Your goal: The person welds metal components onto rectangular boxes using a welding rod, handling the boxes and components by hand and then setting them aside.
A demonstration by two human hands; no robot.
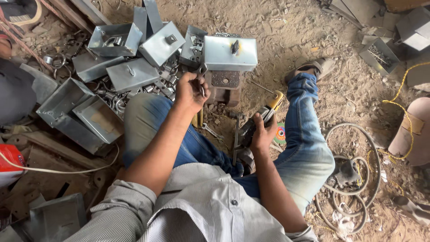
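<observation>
Nearest, your right hand (263,133) is clamped round the body of the angle grinder (257,123), which lies low between your knees; it looks heavy and rigid, so grip the body, clear of the disc. Further out, your left hand (190,92) is closed on a small metal fitting (201,89) (possibly a hasp; the view is poor). Beyond lie the grey metal boxes (134,58), stiff, light, sharp-edged.

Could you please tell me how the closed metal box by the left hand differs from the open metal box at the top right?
The closed grey sheet-metal box is larger, shows a flat lidded face with a small dark latch, and lies near the left hand. The open grey metal box is smaller, shows its hollow inside, and sits alone on the dirt. Both are rectangular.
</observation>
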